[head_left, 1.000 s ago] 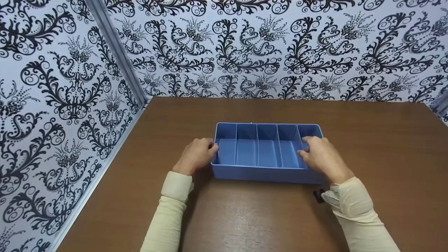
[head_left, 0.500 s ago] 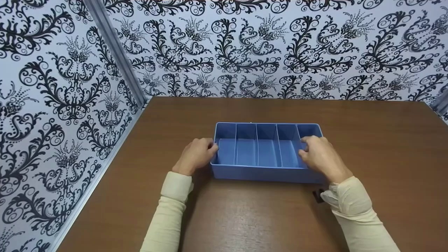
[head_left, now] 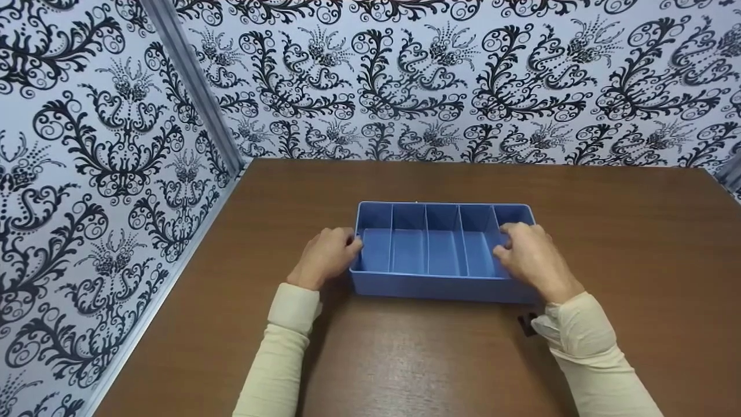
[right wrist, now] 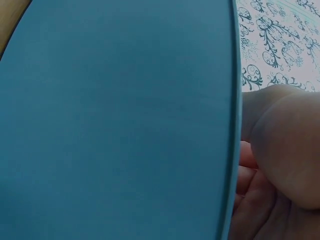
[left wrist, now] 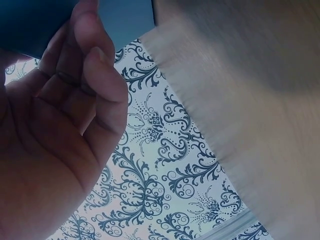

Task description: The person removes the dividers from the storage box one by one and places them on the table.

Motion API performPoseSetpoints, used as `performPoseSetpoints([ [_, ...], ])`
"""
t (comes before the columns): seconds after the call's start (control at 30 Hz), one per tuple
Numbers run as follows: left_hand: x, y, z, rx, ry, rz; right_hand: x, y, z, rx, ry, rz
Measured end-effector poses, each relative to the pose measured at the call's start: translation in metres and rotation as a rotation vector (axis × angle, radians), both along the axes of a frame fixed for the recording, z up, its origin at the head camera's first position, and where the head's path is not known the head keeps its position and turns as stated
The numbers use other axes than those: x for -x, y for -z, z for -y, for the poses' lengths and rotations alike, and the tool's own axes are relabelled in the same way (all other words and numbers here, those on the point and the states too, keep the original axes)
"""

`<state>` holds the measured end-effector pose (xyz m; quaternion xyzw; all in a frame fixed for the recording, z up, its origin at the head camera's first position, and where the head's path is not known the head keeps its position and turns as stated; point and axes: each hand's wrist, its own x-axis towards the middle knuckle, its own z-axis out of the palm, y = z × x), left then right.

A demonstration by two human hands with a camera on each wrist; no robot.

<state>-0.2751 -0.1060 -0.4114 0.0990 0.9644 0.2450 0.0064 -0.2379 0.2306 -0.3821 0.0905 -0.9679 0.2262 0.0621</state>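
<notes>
A blue plastic drawer organizer (head_left: 428, 287), split by thin upright dividers into several bare compartments, stands at the middle of the table in the head view. My left hand (head_left: 323, 256) grips its left end wall, thumb over the rim on the inner side. At the opposite end my right hand (head_left: 535, 259) holds the right wall, with thumb and index finger showing inside the last compartment. In the left wrist view the curled fingers (left wrist: 105, 80) meet the blue wall at the top. A long side of the organizer (right wrist: 120, 120) fills most of the right wrist view, partly covering the hand.
The brown wooden table (head_left: 428, 359) runs back to a patterned wall (head_left: 417, 75), with another patterned wall (head_left: 110, 174) along the left. A small black object (head_left: 527, 324) shows beside the right sleeve cuff, in front of the organizer.
</notes>
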Motion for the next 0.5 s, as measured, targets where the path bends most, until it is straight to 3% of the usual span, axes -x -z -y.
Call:
performPoseSetpoints([
  [0.37, -0.0003, -0.0003, -0.0009, -0.014, -0.01, 0.013, -0.0033, -0.0067, 0.001, 0.044, 0.035, 0.0],
  [0.5, -0.0002, -0.0001, -0.0003, -0.016, -0.003, -0.004, -0.0034, -0.0066, 0.0003, 0.039, 0.026, -0.049],
])
